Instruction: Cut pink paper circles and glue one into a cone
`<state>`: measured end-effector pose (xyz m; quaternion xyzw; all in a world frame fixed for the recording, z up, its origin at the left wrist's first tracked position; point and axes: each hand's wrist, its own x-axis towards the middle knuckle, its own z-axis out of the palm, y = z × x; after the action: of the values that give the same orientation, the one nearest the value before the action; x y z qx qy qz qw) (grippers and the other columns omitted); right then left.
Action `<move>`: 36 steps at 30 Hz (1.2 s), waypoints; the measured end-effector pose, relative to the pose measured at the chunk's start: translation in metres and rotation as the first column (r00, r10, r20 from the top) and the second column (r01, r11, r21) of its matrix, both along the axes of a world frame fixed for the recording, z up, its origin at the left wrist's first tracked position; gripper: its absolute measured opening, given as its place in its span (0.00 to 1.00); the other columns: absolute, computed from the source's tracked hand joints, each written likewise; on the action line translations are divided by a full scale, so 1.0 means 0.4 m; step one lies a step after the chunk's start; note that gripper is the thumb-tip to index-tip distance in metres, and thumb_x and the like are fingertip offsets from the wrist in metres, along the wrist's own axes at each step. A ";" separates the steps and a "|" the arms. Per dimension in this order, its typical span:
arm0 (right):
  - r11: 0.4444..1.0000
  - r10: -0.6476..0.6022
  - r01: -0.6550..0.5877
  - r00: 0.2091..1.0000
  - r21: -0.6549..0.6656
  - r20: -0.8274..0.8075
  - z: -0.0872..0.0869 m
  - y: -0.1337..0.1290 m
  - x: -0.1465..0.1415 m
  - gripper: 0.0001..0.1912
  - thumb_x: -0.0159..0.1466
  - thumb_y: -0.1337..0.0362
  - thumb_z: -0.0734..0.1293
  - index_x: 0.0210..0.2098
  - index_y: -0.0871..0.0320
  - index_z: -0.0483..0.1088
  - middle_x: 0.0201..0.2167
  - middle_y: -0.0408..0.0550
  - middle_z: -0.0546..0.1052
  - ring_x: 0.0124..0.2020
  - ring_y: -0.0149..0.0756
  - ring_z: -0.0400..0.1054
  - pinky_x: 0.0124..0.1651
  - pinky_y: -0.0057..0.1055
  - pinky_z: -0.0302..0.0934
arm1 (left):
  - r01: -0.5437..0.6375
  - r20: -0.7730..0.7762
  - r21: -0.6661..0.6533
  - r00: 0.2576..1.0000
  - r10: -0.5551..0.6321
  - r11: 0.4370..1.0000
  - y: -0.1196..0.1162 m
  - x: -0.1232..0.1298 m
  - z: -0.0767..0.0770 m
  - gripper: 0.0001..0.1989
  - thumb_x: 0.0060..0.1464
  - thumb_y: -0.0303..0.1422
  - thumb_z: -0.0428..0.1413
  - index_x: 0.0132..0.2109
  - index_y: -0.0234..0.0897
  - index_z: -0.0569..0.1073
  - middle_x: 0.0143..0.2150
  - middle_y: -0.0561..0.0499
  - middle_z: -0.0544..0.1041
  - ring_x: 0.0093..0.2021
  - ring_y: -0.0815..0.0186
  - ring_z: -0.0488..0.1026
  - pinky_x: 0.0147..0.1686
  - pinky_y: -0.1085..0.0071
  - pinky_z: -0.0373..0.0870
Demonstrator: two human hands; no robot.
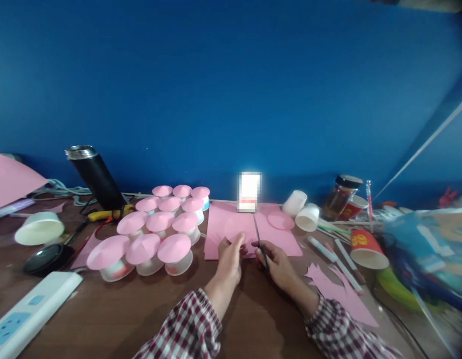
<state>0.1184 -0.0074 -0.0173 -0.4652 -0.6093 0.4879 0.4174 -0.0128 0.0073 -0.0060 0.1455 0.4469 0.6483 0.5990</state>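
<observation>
My left hand [228, 264] is closed on a round pink paper disc [235, 227], with the thumb lying over its near edge. My right hand [279, 267] grips a pair of scissors [256, 228] by the dark handles, the blades pointing away from me, just right of the disc. Whether the blades touch the disc I cannot tell. Both hands are over the near edge of a stack of pink paper sheets [213, 227]. Another pink paper circle [281, 220] lies on the stack's right side.
Several paper cups with pink paper cones [143, 248] stand in rows at left. Beyond the stack is a bright, blurred-out upright rectangle [249, 192]. White cups [307, 218], markers [322, 249], pink scraps [341, 294] and a red cup [365, 248] lie right; a power strip [32, 314] left.
</observation>
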 end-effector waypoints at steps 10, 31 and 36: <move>1.000 0.014 -0.014 1.000 0.022 0.013 0.008 -0.003 0.000 0.22 0.63 0.51 0.64 0.48 0.62 0.68 0.22 0.41 0.67 0.23 0.30 0.59 0.26 0.26 0.55 | -0.021 0.018 -0.039 1.000 0.022 0.999 -0.002 0.002 0.010 0.18 0.36 0.33 0.68 0.31 0.34 0.67 0.26 0.53 0.73 0.26 0.71 0.72 0.25 0.76 0.69; 0.997 0.054 -0.059 0.995 0.055 0.081 0.033 -0.019 -0.009 0.22 0.63 0.50 0.63 0.48 0.61 0.70 0.23 0.42 0.67 0.25 0.30 0.59 0.26 0.26 0.56 | 0.018 0.026 0.003 1.000 -0.018 1.000 -0.006 0.003 0.002 0.17 0.38 0.37 0.66 0.30 0.34 0.67 0.21 0.55 0.71 0.20 0.72 0.69 0.22 0.76 0.66; 0.998 0.061 -0.062 0.997 0.017 0.043 0.036 -0.019 -0.009 0.23 0.63 0.50 0.64 0.48 0.62 0.70 0.22 0.41 0.66 0.23 0.29 0.58 0.25 0.25 0.54 | 0.015 0.013 -0.023 1.000 -0.014 1.000 -0.007 0.005 0.004 0.16 0.40 0.34 0.66 0.30 0.35 0.65 0.21 0.56 0.70 0.21 0.72 0.69 0.24 0.75 0.67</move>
<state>0.1147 -0.0151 -0.0031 -0.4524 -0.6366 0.4849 0.3936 -0.0109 0.0043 -0.0045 0.1378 0.4493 0.6397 0.6082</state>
